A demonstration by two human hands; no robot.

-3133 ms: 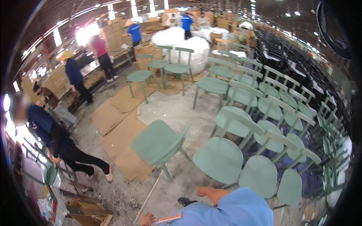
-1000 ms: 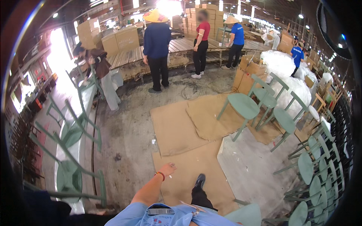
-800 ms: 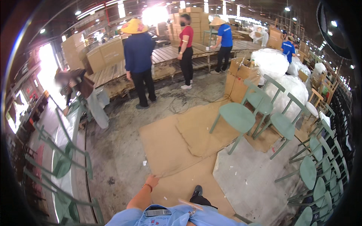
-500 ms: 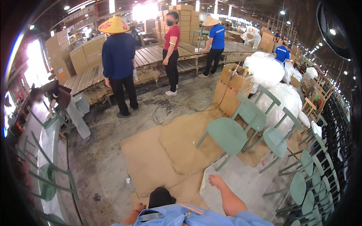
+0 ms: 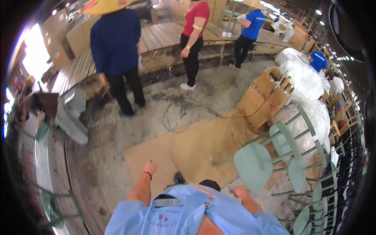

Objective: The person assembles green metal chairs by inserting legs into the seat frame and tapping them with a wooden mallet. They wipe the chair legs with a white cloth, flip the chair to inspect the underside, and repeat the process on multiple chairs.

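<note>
My left hand (image 5: 149, 167) is held out over the flattened cardboard (image 5: 188, 149) on the floor, a beaded bracelet at its wrist. Its fingers look loosely curled, and nothing shows in them. My right hand (image 5: 242, 192) is low by my side, blurred, and its fingers cannot be made out. The nearest thing to it is a green chair (image 5: 253, 162) with a rounded seat; whether they touch I cannot tell. Behind that chair stands another green chair (image 5: 297, 174). My dark shoe (image 5: 179, 178) shows on the cardboard.
Several more green chairs (image 5: 301, 221) crowd the right edge. A tall carton (image 5: 260, 98) and white plastic bundles (image 5: 309, 113) stand beyond. A cable (image 5: 188, 121) crosses the floor. People stand along a slatted wooden platform (image 5: 164, 35). Another green chair (image 5: 51, 205) is at left.
My body has moved forward and the view has shifted. My left hand has swung forward over the cardboard; my right hand has drawn back toward my side. The green chair is nearer.
</note>
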